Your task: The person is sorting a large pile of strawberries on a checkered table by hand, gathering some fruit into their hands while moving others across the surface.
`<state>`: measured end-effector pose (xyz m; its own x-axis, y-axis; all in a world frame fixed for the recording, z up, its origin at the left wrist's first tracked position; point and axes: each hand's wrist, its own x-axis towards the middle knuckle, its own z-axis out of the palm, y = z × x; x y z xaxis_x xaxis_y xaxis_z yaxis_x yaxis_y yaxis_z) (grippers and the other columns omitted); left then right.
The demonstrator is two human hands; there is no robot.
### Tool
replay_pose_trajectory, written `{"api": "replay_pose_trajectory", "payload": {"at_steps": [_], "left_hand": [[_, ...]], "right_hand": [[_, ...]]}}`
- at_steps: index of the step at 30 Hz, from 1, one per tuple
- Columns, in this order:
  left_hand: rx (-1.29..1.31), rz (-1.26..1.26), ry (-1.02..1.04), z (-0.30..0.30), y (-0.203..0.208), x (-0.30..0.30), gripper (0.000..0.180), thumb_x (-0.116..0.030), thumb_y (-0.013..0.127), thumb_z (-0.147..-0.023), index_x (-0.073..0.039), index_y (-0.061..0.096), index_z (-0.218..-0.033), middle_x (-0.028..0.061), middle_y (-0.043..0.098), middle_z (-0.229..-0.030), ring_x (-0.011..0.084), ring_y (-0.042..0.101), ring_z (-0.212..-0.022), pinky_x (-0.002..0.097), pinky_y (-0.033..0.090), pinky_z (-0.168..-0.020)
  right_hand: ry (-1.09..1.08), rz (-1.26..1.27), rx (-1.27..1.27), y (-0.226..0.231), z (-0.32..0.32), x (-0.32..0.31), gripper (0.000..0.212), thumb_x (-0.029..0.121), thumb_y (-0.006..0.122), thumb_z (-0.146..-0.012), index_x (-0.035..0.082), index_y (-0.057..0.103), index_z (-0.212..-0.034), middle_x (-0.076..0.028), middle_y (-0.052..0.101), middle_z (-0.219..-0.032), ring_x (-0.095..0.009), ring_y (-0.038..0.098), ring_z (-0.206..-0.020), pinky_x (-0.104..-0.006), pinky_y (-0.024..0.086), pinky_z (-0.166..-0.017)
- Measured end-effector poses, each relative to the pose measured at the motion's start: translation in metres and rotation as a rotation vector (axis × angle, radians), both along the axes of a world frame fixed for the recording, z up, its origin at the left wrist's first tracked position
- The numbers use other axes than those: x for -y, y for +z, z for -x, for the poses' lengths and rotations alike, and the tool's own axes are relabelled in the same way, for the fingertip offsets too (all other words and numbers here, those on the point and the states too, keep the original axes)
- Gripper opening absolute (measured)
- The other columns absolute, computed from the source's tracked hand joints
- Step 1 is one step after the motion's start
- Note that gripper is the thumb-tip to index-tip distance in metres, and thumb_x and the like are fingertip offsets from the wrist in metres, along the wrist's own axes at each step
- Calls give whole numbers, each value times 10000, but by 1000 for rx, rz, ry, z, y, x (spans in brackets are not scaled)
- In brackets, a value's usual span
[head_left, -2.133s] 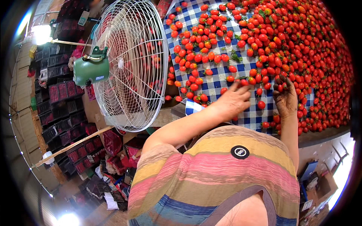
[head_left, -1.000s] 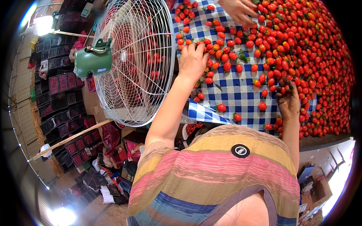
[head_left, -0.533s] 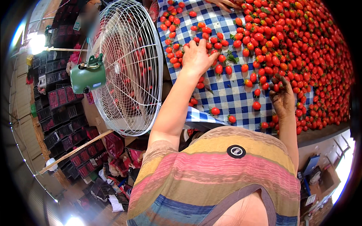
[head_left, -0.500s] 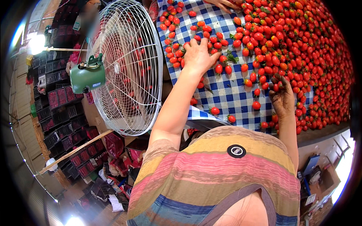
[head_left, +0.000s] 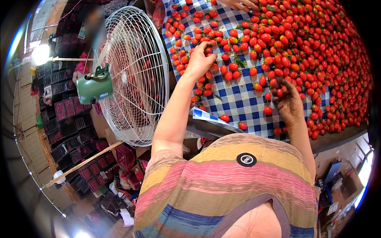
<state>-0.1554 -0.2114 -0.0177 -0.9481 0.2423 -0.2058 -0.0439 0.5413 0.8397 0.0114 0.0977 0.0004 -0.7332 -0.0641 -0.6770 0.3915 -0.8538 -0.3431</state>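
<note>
Small oval red cherry tomatoes with some green stems lie on a blue-and-white checked cloth. Over a looser cluster of tomatoes at the left, my left hand reaches with bent fingers and the thumb held apart; nothing shows between them, though some fingertips are hidden. My right hand, its fingers darkly stained, is turned partly palm up beside the big heap. A single cherry tomato sits in its curled fingers. A green leaf sprig rests among the tomatoes between my hands.
Another person's hand shows at the far edge of the cloth. A large caged fan with a green motor stands close at my left. Beyond it are stacked dark crates. The table's near edge runs along the right.
My left hand has drawn slightly left, with more tomatoes lying around it at the left side. My right hand has shifted a little left, still holding a cherry tomato.
</note>
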Motion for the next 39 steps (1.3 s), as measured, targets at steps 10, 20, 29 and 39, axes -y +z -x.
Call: {"api": "replay_pose_trajectory", "payload": {"at_steps": [10,20,29,39], "left_hand": [[-438,-113,-461,-103,98,-100,412,-218,792,-813,-51,660,-1165,179,626,-1184,345,573,-1168,432,475,-991],[-182,655,-163,-86,35,47,435,-206,698,-875,-104,602,-1287,145,623,-1157,340,577,-1150,429,477,-971],[-456,494,-339,-96,41,-20,433,-153,737,-849,-71,617,-1257,187,560,-1309,379,548,-1189,452,485,-980],[-674,13,-1260,-173,40,-232,302,-161,708,-783,-121,675,-1081,94,584,-1215,295,538,-1178,424,486,-900]], "right_hand": [[10,448,-87,8,-8,43,450,442,545,-986,97,579,-1273,-125,631,-1246,-278,636,-1121,-434,622,-779],[-245,526,-479,55,-71,-46,310,245,601,-965,91,529,-1224,-87,444,-1238,-241,480,-1117,-299,500,-550],[-801,2,-176,6,-332,-176,448,267,594,-969,99,490,-1370,-173,399,-1470,-343,475,-1264,-470,506,-885],[-560,-1342,505,9,-293,-182,504,264,554,-1024,81,441,-1480,-115,474,-1482,-268,493,-1335,-448,403,-1094]]}}
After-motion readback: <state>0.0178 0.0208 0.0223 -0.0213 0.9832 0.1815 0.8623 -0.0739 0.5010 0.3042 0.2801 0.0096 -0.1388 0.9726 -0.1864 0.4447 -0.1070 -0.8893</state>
